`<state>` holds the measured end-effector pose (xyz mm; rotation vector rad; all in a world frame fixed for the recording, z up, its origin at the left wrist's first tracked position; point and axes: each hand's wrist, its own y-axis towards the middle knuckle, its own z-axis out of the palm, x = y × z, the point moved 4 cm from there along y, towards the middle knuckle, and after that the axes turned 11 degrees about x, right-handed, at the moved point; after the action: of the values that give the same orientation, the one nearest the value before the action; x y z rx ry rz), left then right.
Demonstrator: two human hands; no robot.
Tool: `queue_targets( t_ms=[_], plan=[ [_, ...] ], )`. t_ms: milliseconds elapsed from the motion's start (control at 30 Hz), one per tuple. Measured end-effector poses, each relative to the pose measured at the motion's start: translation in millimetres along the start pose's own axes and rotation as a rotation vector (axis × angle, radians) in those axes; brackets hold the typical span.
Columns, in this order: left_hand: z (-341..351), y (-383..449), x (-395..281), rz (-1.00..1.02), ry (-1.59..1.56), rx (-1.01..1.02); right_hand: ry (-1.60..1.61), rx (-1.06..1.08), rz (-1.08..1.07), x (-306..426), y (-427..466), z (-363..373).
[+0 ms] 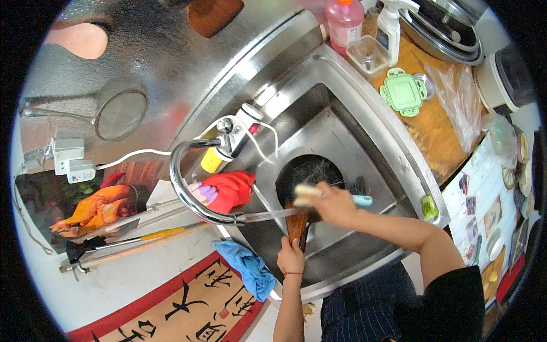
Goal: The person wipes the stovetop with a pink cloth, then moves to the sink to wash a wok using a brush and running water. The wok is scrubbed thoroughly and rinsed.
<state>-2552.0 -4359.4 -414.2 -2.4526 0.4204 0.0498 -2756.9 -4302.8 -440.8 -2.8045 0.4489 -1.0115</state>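
Note:
A stainless steel sink point(376, 162) lies before me, with a dark round wok or pan point(310, 173) in its basin. My left hand point(291, 257) grips the lower end of a brown wooden utensil point(296, 224), whose upper part reaches over the pan's near side. In my right hand point(335, 205) is a pale sponge or scrubber point(306, 194), blurred, at the upper part of the wooden piece. Water streams from the curved chrome faucet point(179, 188) towards the wood. A light blue handle point(362, 200) shows just beyond my right wrist.
Red rubber gloves point(233, 190) and a blue cloth point(252, 269) lie at the sink's left side. On the wooden board point(444, 149) at right are a green lid point(401, 92), a spray bottle point(389, 32) and a plastic bag point(459, 107). A mesh strainer point(122, 114) is at upper left.

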Motion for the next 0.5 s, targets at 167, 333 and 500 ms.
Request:
queue_targets(
  t_ms=[167,333,500],
  plan=[
    [1,-3,-16,0.05,-0.009,-0.01,0.019,-0.051,0.048,3,17,9],
    [1,-2,-12,0.057,0.007,0.015,-0.082,0.001,-0.232,35,0,-1],
    [1,-6,-26,0.013,-0.096,-0.024,-0.077,0.004,-0.052,19,18,6]
  ],
)
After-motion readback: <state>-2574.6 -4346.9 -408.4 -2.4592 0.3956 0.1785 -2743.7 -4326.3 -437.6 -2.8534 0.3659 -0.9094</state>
